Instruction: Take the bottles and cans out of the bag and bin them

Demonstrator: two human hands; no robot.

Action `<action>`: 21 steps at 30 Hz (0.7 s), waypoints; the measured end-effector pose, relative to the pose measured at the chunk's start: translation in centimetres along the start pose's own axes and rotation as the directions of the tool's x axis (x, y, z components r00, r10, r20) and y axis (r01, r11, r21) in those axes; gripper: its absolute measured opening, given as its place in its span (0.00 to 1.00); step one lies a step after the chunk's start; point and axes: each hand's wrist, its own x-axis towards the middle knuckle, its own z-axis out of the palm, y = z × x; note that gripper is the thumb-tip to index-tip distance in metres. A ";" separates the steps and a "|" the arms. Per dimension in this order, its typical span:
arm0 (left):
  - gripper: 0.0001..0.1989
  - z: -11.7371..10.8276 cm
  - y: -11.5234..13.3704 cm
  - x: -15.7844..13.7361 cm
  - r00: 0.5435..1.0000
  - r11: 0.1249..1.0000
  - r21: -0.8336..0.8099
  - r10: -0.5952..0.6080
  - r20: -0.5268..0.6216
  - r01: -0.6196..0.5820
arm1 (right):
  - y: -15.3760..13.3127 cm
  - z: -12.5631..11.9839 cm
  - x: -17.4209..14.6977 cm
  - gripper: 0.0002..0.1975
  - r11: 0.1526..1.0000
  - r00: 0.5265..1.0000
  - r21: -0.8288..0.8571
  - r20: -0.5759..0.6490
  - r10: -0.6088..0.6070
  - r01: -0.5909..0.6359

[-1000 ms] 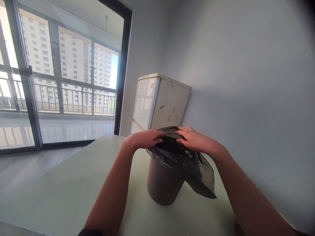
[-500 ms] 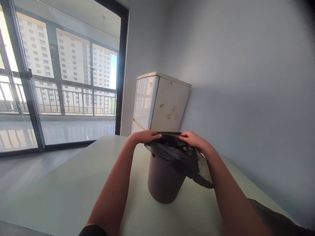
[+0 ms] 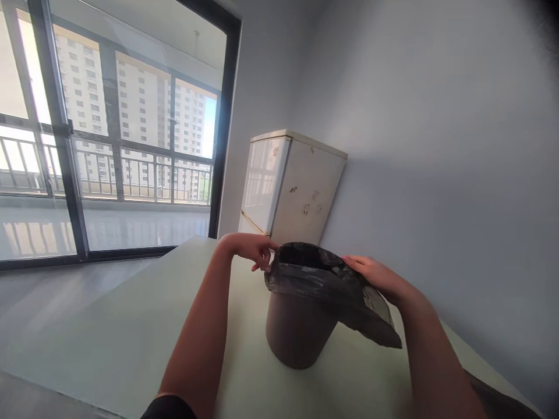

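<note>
A dark grey-brown trash bin [image 3: 301, 331] stands upright on the pale green tabletop. A black garbage bag [image 3: 323, 283] lines its mouth and is folded down over the rim, with a loose flap hanging out to the right. At the left side of the rim, my left hand [image 3: 253, 250] has its index finger stretched to the bag's edge; the other fingers are curled and hold the bag's side. My right hand [image 3: 375, 272] grips the bag at the right rim, its fingertips on the edge and its thumb partly hidden.
The pale green table [image 3: 144, 326] spreads under the bin. Behind it stands a worn white refrigerator [image 3: 305, 186]. A dark-framed glass sliding door [image 3: 144, 145] is at the left, and a grey wall [image 3: 428, 174] at the right. Something dark [image 3: 498, 398] lies at the lower right.
My hands have moved apart from the rim's far side, the left to its left side and the right to its right. The bag's mouth is spread wider. The view has shifted slightly.
</note>
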 end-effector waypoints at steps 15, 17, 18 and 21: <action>0.14 0.8 -0.9 3.9 0.983 0.977 0.159 -0.119 -0.139 0.140 | 1.7 2.1 1.4 0.16 0.986 0.986 -0.004 0.010 -0.166 0.166; 0.13 0.9 -0.7 4.1 0.987 0.983 0.142 -0.096 -0.128 0.114 | 1.7 2.1 1.5 0.17 0.983 0.982 -0.021 -0.038 -0.184 0.183; 0.14 0.9 -0.6 4.2 0.989 0.986 0.131 -0.084 -0.124 0.100 | 1.6 1.9 1.5 0.18 0.980 0.975 -0.033 -0.095 -0.199 0.197; 0.21 1.1 -0.5 4.4 0.988 0.996 0.073 -0.037 -0.148 0.049 | 1.0 1.5 1.0 0.20 0.960 0.872 -0.175 -0.406 -0.274 0.221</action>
